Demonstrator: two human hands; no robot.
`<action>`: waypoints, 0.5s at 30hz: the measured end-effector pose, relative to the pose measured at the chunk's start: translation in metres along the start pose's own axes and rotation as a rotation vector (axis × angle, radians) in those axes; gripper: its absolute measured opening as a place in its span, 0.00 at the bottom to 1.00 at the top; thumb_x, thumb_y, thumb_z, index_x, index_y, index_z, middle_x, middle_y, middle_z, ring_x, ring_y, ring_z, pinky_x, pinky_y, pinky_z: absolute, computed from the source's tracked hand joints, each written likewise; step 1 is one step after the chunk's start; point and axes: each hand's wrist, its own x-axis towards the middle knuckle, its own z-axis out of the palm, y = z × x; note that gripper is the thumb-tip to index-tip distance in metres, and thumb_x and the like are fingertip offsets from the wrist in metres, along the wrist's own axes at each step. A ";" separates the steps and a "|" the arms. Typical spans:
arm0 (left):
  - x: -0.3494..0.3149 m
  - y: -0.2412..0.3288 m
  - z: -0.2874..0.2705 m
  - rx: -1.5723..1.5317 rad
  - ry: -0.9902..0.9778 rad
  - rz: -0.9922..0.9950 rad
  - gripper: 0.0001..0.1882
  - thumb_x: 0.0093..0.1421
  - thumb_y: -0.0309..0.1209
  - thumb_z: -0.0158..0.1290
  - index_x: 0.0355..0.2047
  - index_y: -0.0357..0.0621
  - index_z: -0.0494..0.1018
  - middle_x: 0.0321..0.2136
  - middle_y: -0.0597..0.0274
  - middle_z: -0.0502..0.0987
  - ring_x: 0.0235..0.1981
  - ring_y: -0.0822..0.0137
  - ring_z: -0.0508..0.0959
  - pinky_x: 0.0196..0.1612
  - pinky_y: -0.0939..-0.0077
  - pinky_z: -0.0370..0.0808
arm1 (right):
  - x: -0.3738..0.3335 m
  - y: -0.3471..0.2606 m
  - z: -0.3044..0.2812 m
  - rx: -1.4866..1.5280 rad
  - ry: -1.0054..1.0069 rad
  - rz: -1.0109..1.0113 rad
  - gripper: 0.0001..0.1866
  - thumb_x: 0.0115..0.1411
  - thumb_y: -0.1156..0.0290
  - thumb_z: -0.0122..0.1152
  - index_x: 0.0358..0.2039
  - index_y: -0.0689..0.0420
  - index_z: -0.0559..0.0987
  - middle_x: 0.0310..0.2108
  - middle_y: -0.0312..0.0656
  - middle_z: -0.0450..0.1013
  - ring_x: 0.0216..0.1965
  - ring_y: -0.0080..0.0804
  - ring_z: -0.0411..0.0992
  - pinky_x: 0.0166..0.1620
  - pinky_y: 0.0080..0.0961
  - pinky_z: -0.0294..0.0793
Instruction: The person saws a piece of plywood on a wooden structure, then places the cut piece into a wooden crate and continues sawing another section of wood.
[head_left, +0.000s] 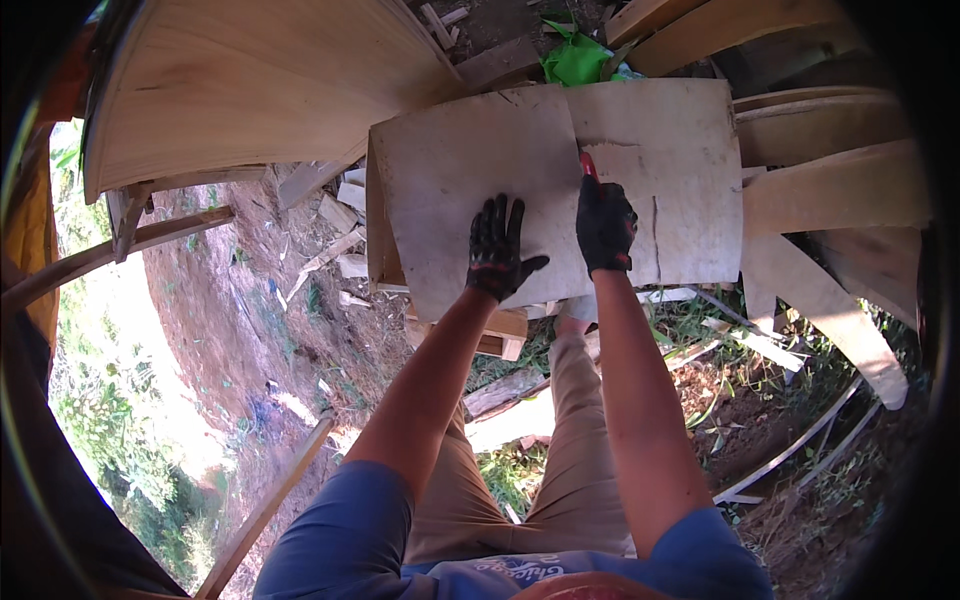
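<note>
- Ground [220, 270] of bare brown earth around and below the grey sheet [470, 150], strewn with wood scraps [338, 213] at its left and turning grassy on its near side.
- Outdoors, with sunlit greenery [130, 430] far to the left of the grey sheet and nearer the wearer.
- Left of the grey sheet and reaching past its far edge, a large tan plywood panel [260, 90], raised on a wooden frame.
- Right of the grey sheet, beyond the pale board [690, 180], a heap of broad planks [840, 190], bent-looking at the rim of the view.
- Just past the far edge of the grey sheet, crumpled bright green material [577, 58].
- Under its near edge, a light wooden block [505, 325].
- Grey sheet thin, smooth and dull, lying directly before the wearer, its right edge against or over the pale board; cannot tell which.
- Pale board lighter, with a ragged surface tear near the grey sheet and a dark crack farther right.
- Left hand [497, 250], black-gloved, laid flat on the grey sheet, thumb stretched wide, gripping nothing.
- Right hand [607, 228], also gloved, curled tightly around a red tool [588, 166] beside the grey sheet's right edge.
</note>
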 end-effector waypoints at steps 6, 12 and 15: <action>0.099 0.029 0.057 0.180 0.254 -0.002 0.42 0.69 0.50 0.56 0.79 0.51 0.59 0.79 0.45 0.56 0.80 0.40 0.53 0.79 0.31 0.46 | -0.004 -0.003 0.005 0.210 -0.034 -0.002 0.36 0.74 0.49 0.56 0.72 0.63 0.70 0.53 0.66 0.81 0.54 0.64 0.81 0.58 0.52 0.79; 0.122 0.048 0.086 0.255 0.348 -0.057 0.38 0.71 0.50 0.48 0.78 0.54 0.61 0.79 0.48 0.58 0.80 0.41 0.56 0.78 0.27 0.46 | 0.013 0.017 0.027 0.343 0.061 -0.169 0.27 0.72 0.58 0.63 0.65 0.61 0.80 0.56 0.63 0.81 0.56 0.59 0.81 0.58 0.46 0.80; 0.123 0.063 0.092 0.313 0.379 -0.128 0.37 0.71 0.49 0.48 0.78 0.54 0.61 0.78 0.47 0.58 0.79 0.41 0.57 0.77 0.26 0.47 | 0.006 0.030 0.029 0.428 0.111 -0.184 0.26 0.71 0.61 0.64 0.65 0.61 0.80 0.55 0.62 0.81 0.55 0.58 0.82 0.56 0.45 0.81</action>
